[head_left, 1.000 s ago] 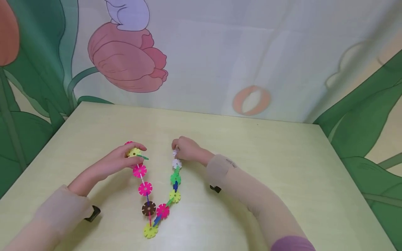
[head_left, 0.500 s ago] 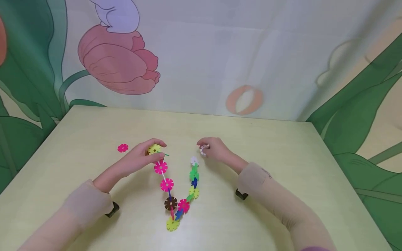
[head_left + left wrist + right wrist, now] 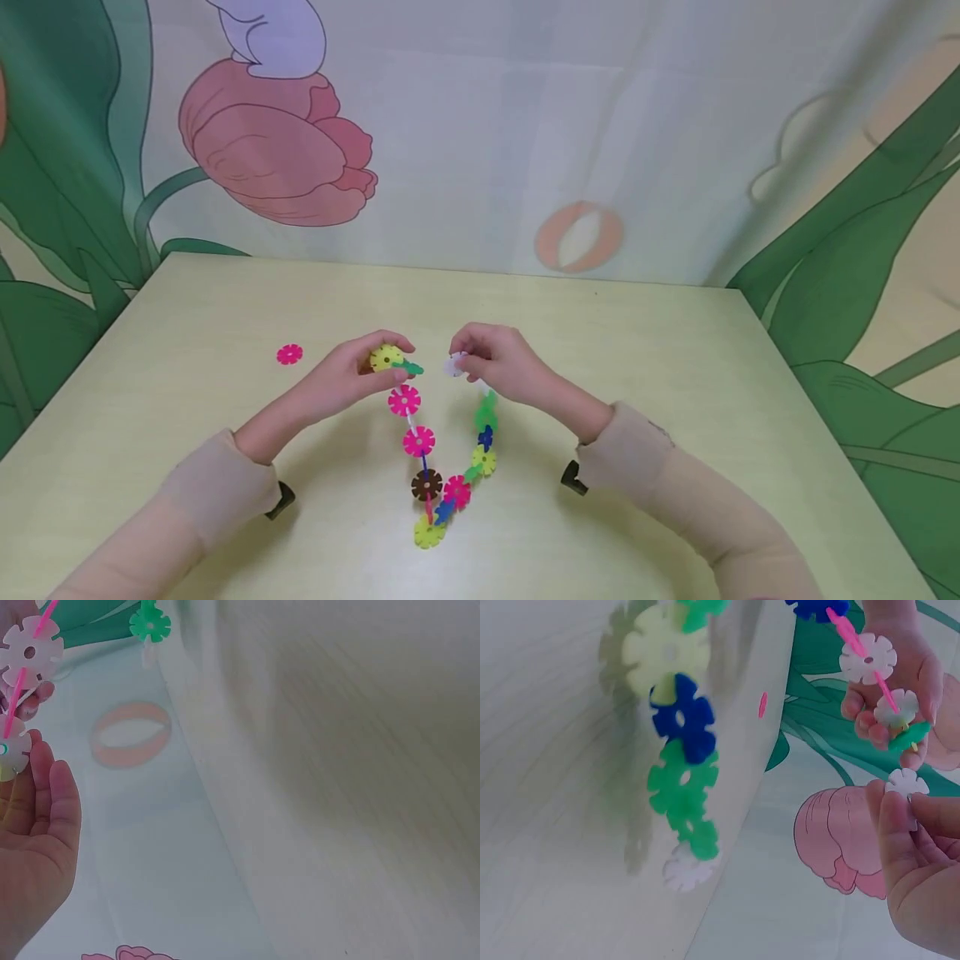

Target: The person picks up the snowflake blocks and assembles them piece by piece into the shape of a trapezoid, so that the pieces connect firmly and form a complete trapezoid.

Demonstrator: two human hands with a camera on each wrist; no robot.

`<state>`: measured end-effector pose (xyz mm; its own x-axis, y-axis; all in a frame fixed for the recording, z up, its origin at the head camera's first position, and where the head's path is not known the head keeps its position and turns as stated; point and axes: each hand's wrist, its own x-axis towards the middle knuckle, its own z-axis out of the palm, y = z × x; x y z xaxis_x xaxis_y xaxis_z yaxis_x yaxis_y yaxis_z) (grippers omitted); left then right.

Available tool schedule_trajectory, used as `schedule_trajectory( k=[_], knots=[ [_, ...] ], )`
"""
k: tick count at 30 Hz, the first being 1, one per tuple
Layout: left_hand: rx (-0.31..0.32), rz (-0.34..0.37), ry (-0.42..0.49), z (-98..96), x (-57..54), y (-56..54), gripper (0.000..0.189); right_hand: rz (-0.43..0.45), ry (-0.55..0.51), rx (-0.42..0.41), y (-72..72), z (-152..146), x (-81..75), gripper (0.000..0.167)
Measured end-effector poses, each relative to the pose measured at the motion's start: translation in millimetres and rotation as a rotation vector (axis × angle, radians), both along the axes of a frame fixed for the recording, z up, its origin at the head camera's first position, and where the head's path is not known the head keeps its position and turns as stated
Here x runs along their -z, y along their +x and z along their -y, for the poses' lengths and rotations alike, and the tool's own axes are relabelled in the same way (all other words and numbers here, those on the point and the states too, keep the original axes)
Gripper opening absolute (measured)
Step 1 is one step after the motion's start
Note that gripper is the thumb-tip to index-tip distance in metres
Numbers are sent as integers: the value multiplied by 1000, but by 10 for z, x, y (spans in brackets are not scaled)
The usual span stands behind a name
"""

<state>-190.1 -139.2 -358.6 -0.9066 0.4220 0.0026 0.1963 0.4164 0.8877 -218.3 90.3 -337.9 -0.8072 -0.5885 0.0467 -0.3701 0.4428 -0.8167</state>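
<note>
My left hand [image 3: 360,367] holds the yellow snowflake disc [image 3: 386,358] at one end of a chain of notched plastic snowflake discs. A green disc [image 3: 409,367] sticks out from that yellow one toward the right hand. From there the chain runs down through pink discs [image 3: 418,442] and a brown disc [image 3: 427,484] to a yellow disc [image 3: 429,531], then back up on the right. Thumb and fingers of my right hand [image 3: 502,362] pinch a loose white disc [image 3: 907,784], close to the green one but apart. The chain's other end, a white disc [image 3: 690,866], hangs free in the right wrist view.
A single pink disc [image 3: 289,354] lies on the pale table [image 3: 637,375], left of the left hand. Behind the table's back edge hangs a curtain [image 3: 465,150] printed with flowers and leaves.
The left hand has moved right with the chain, leaving the pink disc uncovered on the table. The right hand has left the chain's white end and brought its white disc near the left hand.
</note>
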Motion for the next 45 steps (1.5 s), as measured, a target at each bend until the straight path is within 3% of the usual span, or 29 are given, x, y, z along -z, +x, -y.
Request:
schedule_trajectory(
  k=[10,20,45],
  knots=[
    [-8,-18,-53,-43,-36,24,33,84,-45,-44,46,96,65,14],
    [0,10,-8,-39,-17,22,33,104,-69,-23,69,137,89,16],
    [-9,-17,-81,-40,-36,27,30,49,-142,18,136,215,92,13]
  ],
)
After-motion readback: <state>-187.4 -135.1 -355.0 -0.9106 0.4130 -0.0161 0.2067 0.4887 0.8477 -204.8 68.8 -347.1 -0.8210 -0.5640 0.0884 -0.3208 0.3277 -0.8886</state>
